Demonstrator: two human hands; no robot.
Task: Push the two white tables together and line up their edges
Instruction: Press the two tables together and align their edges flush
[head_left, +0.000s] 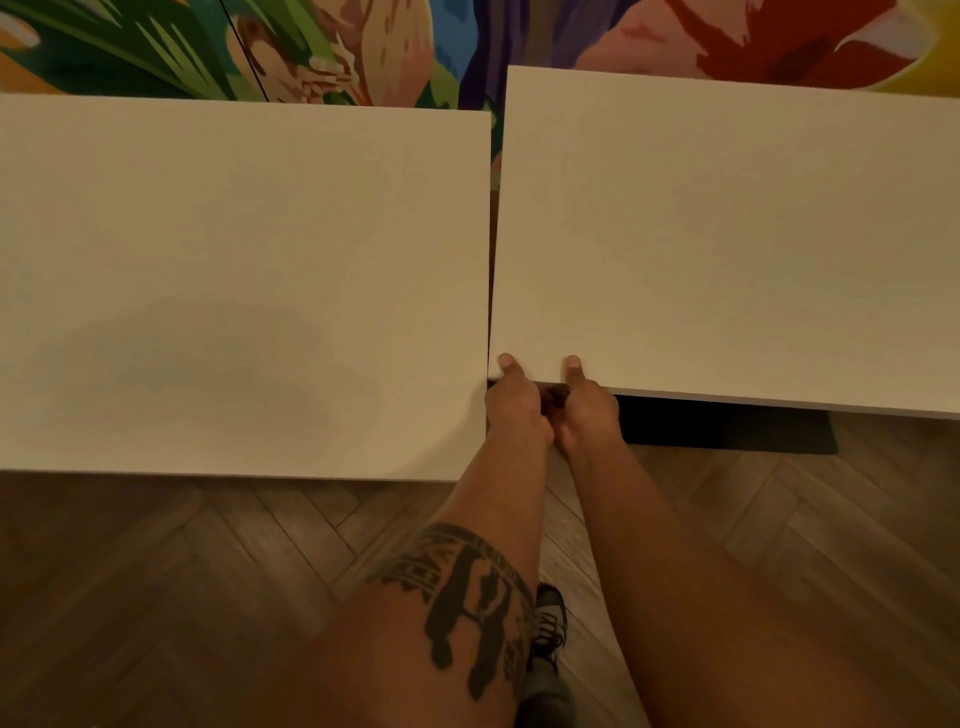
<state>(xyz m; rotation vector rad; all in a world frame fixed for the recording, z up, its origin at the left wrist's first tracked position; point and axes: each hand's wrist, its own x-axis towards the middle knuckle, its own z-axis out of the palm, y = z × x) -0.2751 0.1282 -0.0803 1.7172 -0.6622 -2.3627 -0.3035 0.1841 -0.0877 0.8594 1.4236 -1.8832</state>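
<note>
Two white tables stand side by side before a painted wall. The left table (234, 280) reaches nearer to me; its front edge lies lower in view than that of the right table (727, 234), which sits further back and slightly turned. A thin dark gap runs between them, wider at the far end. My left hand (514, 400) and my right hand (587, 402) both grip the right table's near left corner, thumbs on top, fingers hidden under the edge.
A colourful floral mural (363, 47) fills the wall behind the tables. Herringbone wood floor (182, 571) lies in front. A dark mat or base (727, 426) shows under the right table. My shoe (548, 618) is on the floor below my arms.
</note>
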